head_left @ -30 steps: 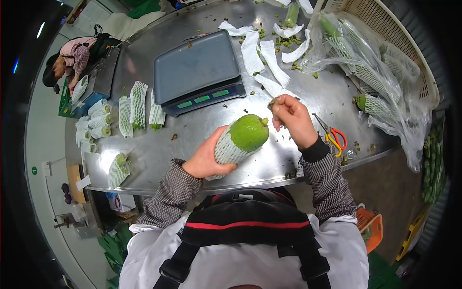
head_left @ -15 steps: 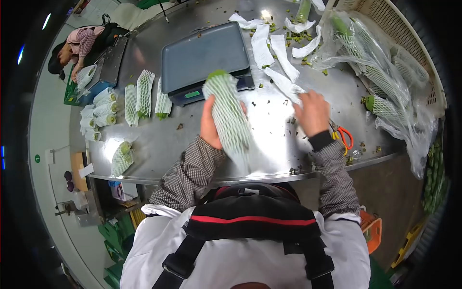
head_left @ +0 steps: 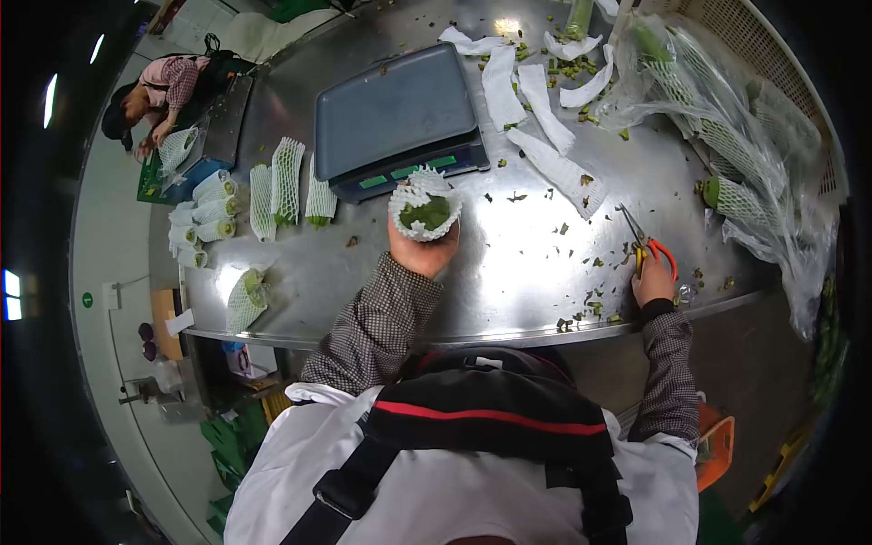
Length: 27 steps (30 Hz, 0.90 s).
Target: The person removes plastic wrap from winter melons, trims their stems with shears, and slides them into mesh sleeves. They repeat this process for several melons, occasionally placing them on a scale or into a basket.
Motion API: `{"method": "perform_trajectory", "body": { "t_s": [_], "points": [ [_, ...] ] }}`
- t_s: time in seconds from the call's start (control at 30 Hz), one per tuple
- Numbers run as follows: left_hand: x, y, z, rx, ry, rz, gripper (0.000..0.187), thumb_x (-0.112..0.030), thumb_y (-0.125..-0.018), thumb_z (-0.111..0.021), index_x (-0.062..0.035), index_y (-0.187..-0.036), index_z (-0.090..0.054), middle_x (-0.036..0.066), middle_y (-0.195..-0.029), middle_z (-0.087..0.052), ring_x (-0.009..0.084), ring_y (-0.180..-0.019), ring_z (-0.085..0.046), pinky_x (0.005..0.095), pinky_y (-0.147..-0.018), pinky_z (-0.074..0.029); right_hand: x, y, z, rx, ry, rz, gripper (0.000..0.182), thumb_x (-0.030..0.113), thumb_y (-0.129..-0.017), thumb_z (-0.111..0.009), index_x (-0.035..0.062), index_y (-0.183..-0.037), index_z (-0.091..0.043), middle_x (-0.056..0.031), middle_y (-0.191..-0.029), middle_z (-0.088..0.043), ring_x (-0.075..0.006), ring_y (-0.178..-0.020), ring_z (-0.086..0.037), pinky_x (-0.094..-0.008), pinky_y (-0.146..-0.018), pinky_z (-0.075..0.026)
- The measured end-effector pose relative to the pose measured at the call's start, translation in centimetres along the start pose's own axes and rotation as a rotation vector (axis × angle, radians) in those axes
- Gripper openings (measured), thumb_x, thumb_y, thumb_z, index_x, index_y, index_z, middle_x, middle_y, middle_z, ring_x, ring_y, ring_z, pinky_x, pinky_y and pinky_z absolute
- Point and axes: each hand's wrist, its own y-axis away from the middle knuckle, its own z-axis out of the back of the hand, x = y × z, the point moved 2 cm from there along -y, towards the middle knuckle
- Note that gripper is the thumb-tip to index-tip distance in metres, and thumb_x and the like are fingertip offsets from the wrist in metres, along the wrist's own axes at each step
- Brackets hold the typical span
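My left hand (head_left: 423,257) is wrapped round a green vegetable (head_left: 429,214) in a white foam net sleeve (head_left: 420,193). One end of it points up towards me, and the net's edge stands loose around the green end. Low on the right, my right hand (head_left: 652,283) has its fingers closed at the red and yellow handles of a pair of scissors (head_left: 639,238). The blades lie on the steel table (head_left: 518,272), pointing away from me. Small green and brown trimmings are scattered between my hands.
A grey weighing scale (head_left: 400,109) stands ahead, near white paper strips (head_left: 556,168). Several net-wrapped vegetables (head_left: 288,177) lie at left. Bagged ones (head_left: 718,136) lean from a beige crate (head_left: 790,86) at right. Another person (head_left: 168,82) works at the far left.
My right hand has moved from the paper strip back and right to the scissors. My left hand has tipped the wrapped vegetable so that an end now faces me.
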Motion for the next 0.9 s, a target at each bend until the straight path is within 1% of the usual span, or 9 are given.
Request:
{"method": "perform_trajectory", "body": {
  "t_s": [0.03,0.1,0.3,0.33,0.37,0.5,0.7,0.77,0.9],
  "points": [
    [0.2,0.1,-0.1,0.000,-0.005,0.000,0.030,-0.035,-0.089,-0.048,-0.0101,-0.103,-0.057,0.005,-0.102,-0.061,0.0217,-0.093,-0.060,0.0358,-0.083,-0.052,0.0,-0.1,-0.2,-0.001,-0.009,-0.036,0.027,0.014,-0.071,-0.069,-0.0003,-0.088,-0.054,-0.0194,-0.086,-0.061,-0.0357,-0.077,-0.061,-0.0456,-0.069,-0.049],
    [0.7,0.6,-0.3,0.070,0.038,0.048,0.042,-0.030,-0.085,-0.056,0.0049,-0.108,-0.051,0.017,-0.101,-0.055,0.0268,-0.093,-0.060,0.0321,-0.078,-0.057,0.2,0.0,0.1,-0.016,-0.065,-0.051,0.024,0.014,-0.071,-0.067,-0.0003,-0.086,-0.054,-0.0198,-0.081,-0.061,-0.0363,-0.075,-0.061,-0.0462,-0.067,-0.049],
    [0.7,0.6,0.0,0.015,-0.038,-0.079,0.043,-0.036,-0.083,-0.061,-0.0001,-0.107,-0.054,0.016,-0.099,-0.056,0.0275,-0.088,-0.060,0.0327,-0.076,-0.057,2.2,-0.1,3.1,0.003,-0.513,-0.187,0.024,0.020,-0.073,-0.060,-0.0012,-0.081,-0.053,-0.0229,-0.074,-0.059,-0.0401,-0.071,-0.059,-0.0473,-0.063,-0.045],
    [0.6,0.7,0.0,-0.040,-0.104,-0.105,0.026,-0.035,-0.084,-0.054,-0.0134,-0.097,-0.060,0.000,-0.095,-0.064,0.0171,-0.090,-0.061,0.0333,-0.080,-0.052,2.5,0.0,2.5,-0.049,-0.560,-0.156,0.025,0.021,-0.073,-0.061,-0.0012,-0.081,-0.053,-0.0222,-0.072,-0.058,-0.0401,-0.069,-0.058,-0.0477,-0.063,-0.045],
    [0.3,0.7,0.6,-0.031,-0.144,-0.129,0.025,-0.034,-0.083,-0.054,-0.0134,-0.096,-0.061,0.000,-0.094,-0.064,0.0179,-0.089,-0.062,0.0334,-0.081,-0.052,2.7,0.2,2.1,-0.107,-0.601,-0.131,0.025,0.022,-0.073,-0.062,-0.0011,-0.081,-0.054,-0.0214,-0.070,-0.058,-0.0402,-0.067,-0.057,-0.0481,-0.063,-0.045],
    [-1.0,0.9,2.9,0.030,-0.125,-0.121,0.028,-0.034,-0.086,-0.052,-0.0118,-0.102,-0.059,0.002,-0.100,-0.063,0.0191,-0.092,-0.061,0.0346,-0.083,-0.052,5.1,1.2,1.2,-0.169,-0.260,0.229,0.017,0.016,-0.079,-0.059,0.0000,-0.083,-0.055,-0.0186,-0.082,-0.057,-0.0348,-0.077,-0.058,-0.0450,-0.069,-0.047],
    [-1.4,1.5,3.6,0.004,-0.098,-0.113,0.033,-0.039,-0.087,-0.051,-0.0104,-0.102,-0.057,0.003,-0.100,-0.062,0.0217,-0.093,-0.060,0.0413,-0.085,-0.052,3.1,0.1,0.8,-0.228,0.017,-0.016,0.009,0.004,-0.077,-0.053,-0.0009,-0.084,-0.051,-0.0194,-0.089,-0.057,-0.0333,-0.081,-0.058,-0.0426,-0.071,-0.048],
    [-0.5,2.3,2.6,0.027,-0.068,-0.170,0.031,-0.030,-0.087,-0.055,-0.0035,-0.103,-0.058,0.012,-0.100,-0.061,0.0293,-0.093,-0.059,0.0386,-0.080,-0.055,2.5,-1.2,-0.2,-0.034,-0.138,-0.072,0.011,0.006,-0.075,-0.055,-0.0001,-0.085,-0.052,-0.0190,-0.085,-0.058,-0.0350,-0.078,-0.059,-0.0440,-0.070,-0.048],
    [-0.3,2.2,1.5,-0.089,-0.152,-0.221,0.033,-0.036,-0.087,-0.049,-0.0099,-0.106,-0.057,0.003,-0.104,-0.062,0.0220,-0.097,-0.060,0.0380,-0.085,-0.051,3.2,-0.9,0.9,-0.054,-0.556,-0.038,0.024,0.018,-0.076,-0.064,0.0007,-0.083,-0.049,-0.0167,-0.070,-0.057,-0.0340,-0.066,-0.058,-0.0421,-0.061,-0.046]
  ]
}}
